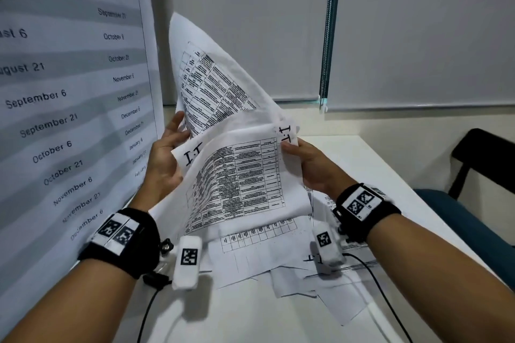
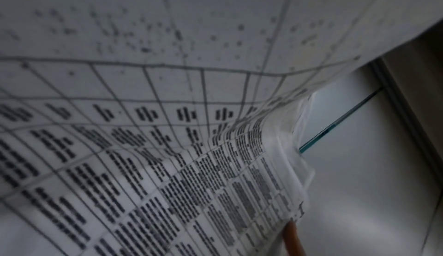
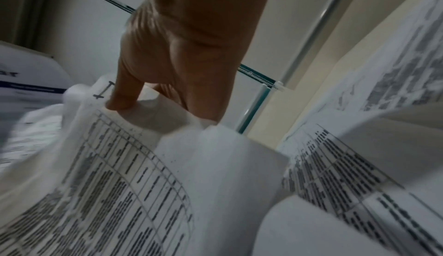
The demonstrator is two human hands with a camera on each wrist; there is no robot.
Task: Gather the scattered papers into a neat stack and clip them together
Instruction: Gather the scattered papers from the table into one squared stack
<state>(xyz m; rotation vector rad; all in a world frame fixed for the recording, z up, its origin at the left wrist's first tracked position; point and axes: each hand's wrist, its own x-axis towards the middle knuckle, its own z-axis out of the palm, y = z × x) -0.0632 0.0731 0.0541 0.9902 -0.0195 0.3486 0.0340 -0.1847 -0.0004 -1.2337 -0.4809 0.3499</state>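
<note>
Both hands hold up several printed sheets with tables above the white table [image 1: 376, 164]. The front sheet [image 1: 239, 175] sags between the hands, and a rear sheet [image 1: 206, 78] curls up tall behind it. My left hand [image 1: 167, 156] holds the sheets' left edge with its fingers behind the rear sheet; its thumb is hidden. My right hand [image 1: 303, 159] pinches the right edge, thumb on top, and its fingers [image 3: 124, 89] press the paper's corner. More loose sheets [image 1: 264, 259] lie fanned out on the table under the wrists. No clip shows in any view.
A large date poster [image 1: 69, 92] hangs close on the left. Roller blinds [image 1: 418, 36] with a bead chain [image 1: 328, 36] close off the back. A black chair [image 1: 485, 153] with a teal seat [image 1: 459, 217] stands at the table's right edge. Cables [image 1: 370, 281] trail from the wristbands.
</note>
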